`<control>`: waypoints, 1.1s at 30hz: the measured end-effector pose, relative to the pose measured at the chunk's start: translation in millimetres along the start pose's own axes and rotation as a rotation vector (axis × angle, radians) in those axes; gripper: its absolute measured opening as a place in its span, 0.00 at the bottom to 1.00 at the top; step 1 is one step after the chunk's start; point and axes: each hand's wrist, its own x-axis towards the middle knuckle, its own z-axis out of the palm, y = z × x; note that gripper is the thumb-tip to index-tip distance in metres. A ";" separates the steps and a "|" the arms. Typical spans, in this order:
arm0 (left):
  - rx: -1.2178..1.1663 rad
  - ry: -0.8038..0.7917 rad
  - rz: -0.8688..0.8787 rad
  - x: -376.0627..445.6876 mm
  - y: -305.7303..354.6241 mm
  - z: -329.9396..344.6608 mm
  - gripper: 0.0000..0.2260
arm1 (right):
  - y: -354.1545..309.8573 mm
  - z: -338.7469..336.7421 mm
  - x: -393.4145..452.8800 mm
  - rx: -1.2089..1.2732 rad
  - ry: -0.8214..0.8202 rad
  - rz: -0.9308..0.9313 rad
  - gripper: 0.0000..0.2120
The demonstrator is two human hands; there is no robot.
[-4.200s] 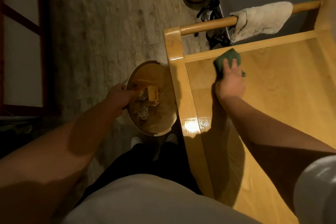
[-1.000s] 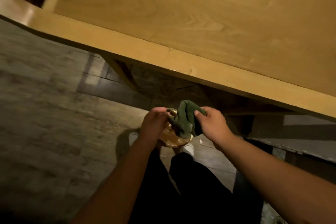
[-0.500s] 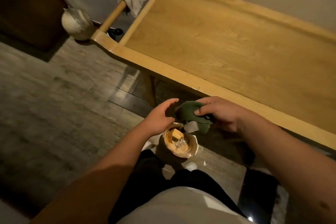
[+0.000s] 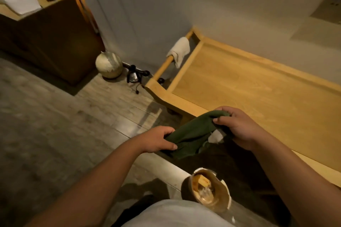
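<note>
A dark green cloth (image 4: 191,132) is stretched between both hands in front of me. My left hand (image 4: 156,141) grips its lower left end, and my right hand (image 4: 238,127) pinches its upper right end. Below the cloth, a round bucket (image 4: 208,191) stands on the floor by my feet, with a yellow sponge and debris inside. The long wooden bench (image 4: 258,97) lies just beyond my hands, at the right.
A white towel (image 4: 180,50) hangs on the rail at the bench's far end. A round pale vase (image 4: 108,67) and a black corded device (image 4: 135,75) sit on the floor by the wall. A brown cabinet (image 4: 49,38) stands at the left.
My left hand has let go of the bucket, which now stands on the floor, and has taken hold of the cloth's lower end. Both hands have pulled the cloth out lengthwise. The view has risen.
</note>
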 end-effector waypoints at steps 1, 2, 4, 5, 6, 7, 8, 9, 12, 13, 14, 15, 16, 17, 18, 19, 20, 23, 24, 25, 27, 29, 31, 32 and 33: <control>-0.047 0.026 -0.020 -6.2 -7.4 -15.7 0.08 | -2.4 11.7 8.1 0.026 0.017 -0.012 0.05; -0.112 0.063 -0.041 -11.5 -14.1 -30.9 0.08 | -4.8 22.9 15.8 0.048 0.032 -0.022 0.05; -0.210 0.137 -0.086 -18.1 -24.2 -57.9 0.06 | -7.7 41.8 29.7 0.068 0.064 -0.041 0.05; -0.224 0.172 -0.108 -19.4 -27.5 -69.7 0.03 | -8.5 49.5 36.4 0.061 0.081 -0.049 0.06; -0.222 0.202 -0.124 -18.6 -29.9 -80.7 0.02 | -9.4 56.4 42.9 0.051 0.099 -0.051 0.06; -0.214 0.226 -0.130 -16.3 -32.0 -90.6 0.04 | -10.0 61.8 49.3 0.047 0.119 -0.051 0.07; -0.215 0.243 -0.133 -13.0 -32.4 -99.7 0.05 | -10.8 66.0 56.0 0.048 0.145 -0.051 0.06; -0.227 0.258 -0.132 -9.6 -32.1 -107.7 0.05 | -11.4 69.3 62.9 0.052 0.174 -0.051 0.06; -0.254 0.292 -0.119 5.4 -27.7 -129.6 0.04 | -13.6 74.5 85.7 0.064 0.251 -0.048 0.04; -0.256 0.306 -0.113 12.3 -25.5 -136.7 0.03 | -14.0 75.3 94.1 0.068 0.265 -0.041 0.04; -0.265 0.326 -0.107 20.1 -23.4 -143.9 0.04 | -14.3 75.1 102.8 0.069 0.279 -0.033 0.04; -0.279 0.353 -0.103 28.6 -20.5 -151.3 0.05 | -14.7 74.3 112.5 0.070 0.294 -0.023 0.04; -0.294 0.384 -0.096 37.8 -17.3 -159.0 0.07 | -15.3 73.0 123.0 0.070 0.309 -0.015 0.03; -0.302 0.412 -0.092 47.5 -14.3 -166.6 0.08 | -15.7 71.6 134.2 0.070 0.323 -0.007 0.03; -0.305 0.436 -0.091 58.4 -12.2 -174.1 0.08 | -15.4 70.4 146.2 0.069 0.337 0.000 0.03; -0.302 0.458 -0.095 70.1 -10.3 -182.0 0.09 | -14.9 69.4 158.5 0.069 0.350 0.007 0.02; -0.298 0.478 -0.099 83.2 -8.7 -189.8 0.09 | -14.4 68.7 171.6 0.074 0.363 0.011 0.02; -0.267 0.516 -0.114 122.8 -3.9 -211.4 0.10 | -13.0 66.9 210.4 0.111 0.397 0.027 0.03; -0.252 0.527 -0.123 134.7 -2.3 -218.3 0.10 | -13.1 66.3 222.1 0.117 0.402 0.041 0.03; -0.233 0.535 -0.136 145.7 -0.8 -224.4 0.10 | -12.1 65.5 232.6 0.116 0.410 0.061 0.03; -0.201 0.543 -0.153 166.0 2.9 -235.9 0.10 | -10.2 62.9 251.9 0.111 0.425 0.096 0.04; -0.168 0.547 -0.160 183.8 5.4 -247.2 0.11 | -10.0 60.6 269.5 0.111 0.412 0.121 0.04; -0.143 0.561 -0.169 201.2 4.7 -258.2 0.11 | -10.9 58.3 286.4 0.104 0.412 0.140 0.04; -0.135 0.566 -0.179 208.5 3.6 -263.0 0.11 | -12.5 57.8 293.7 0.100 0.417 0.147 0.04; -0.133 0.568 -0.191 214.9 2.0 -266.8 0.10 | -13.7 57.7 300.2 0.093 0.422 0.154 0.04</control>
